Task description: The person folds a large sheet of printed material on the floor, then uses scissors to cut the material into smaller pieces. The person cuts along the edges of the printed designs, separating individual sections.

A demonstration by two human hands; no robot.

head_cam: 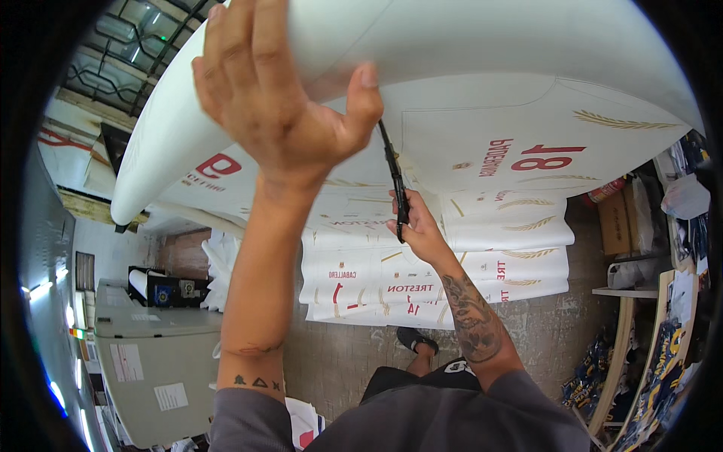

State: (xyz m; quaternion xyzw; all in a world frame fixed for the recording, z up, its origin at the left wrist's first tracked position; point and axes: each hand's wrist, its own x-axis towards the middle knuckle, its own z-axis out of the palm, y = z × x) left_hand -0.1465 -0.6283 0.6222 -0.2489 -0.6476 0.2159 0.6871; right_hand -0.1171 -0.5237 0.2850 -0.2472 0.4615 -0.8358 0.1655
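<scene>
A large roll of white sheet material (480, 45) spans the top of the view. My left hand (288, 107) lies on or just over it with fingers and thumb spread, holding nothing that shows. Lower and to the right, my right hand (418, 223) grips black-handled scissors (395, 175), their blades pointing up toward the roll. The blade tips are hidden near my left thumb. From the roll a long printed white sheet (542, 130) hangs in folds down to the floor, bearing red numbers, lettering, gold leaf shapes and thin outlines. A seam or line crosses the roll's surface.
A grey cabinet or machine (158, 373) with papers on it stands at the left. On the right are a cardboard box (618, 220), a red cylinder (605, 191) and shelving (627, 292) with dark patterned items. Below are the tiled floor (333, 361) and a shoe (417, 339).
</scene>
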